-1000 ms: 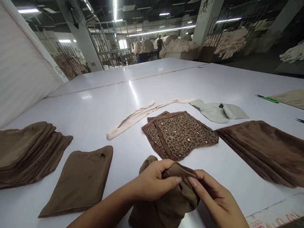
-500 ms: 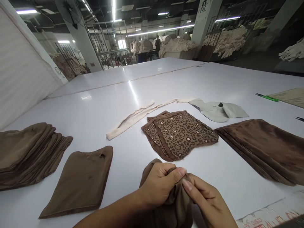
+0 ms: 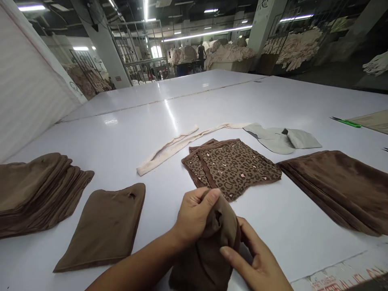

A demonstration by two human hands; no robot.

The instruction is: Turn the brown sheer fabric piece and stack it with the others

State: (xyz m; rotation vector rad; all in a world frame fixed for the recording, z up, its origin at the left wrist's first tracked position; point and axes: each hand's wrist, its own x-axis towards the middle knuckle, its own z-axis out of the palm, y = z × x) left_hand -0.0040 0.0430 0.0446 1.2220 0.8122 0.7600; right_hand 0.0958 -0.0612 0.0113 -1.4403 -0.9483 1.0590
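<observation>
Low in the middle of the view, a brown fabric piece [image 3: 212,254] is bunched and lifted at its far end. A small dark slit shows in it near the top. My left hand [image 3: 195,216] is closed on the upper edge, thumb on top. On the right side, my right hand [image 3: 254,256] pinches the cloth, thumb in front and fingers behind. Just beyond lie leopard-print fabric pieces [image 3: 236,165] with brown edges. A similar brown piece [image 3: 103,226] with a slit at its corner lies flat to the left.
At the far left is a stack of brown pieces [image 3: 33,190]. Folded dark-brown plush cloth [image 3: 339,186] lies at the right. Behind are a pale strip [image 3: 169,155], grey-white pieces [image 3: 279,139] and green thread snips [image 3: 347,122]. A person [image 3: 201,54] stands far off.
My left hand has lifted the cloth's top edge up and away, and the slit now shows. My right hand has slid lower along the right side, apart from the left.
</observation>
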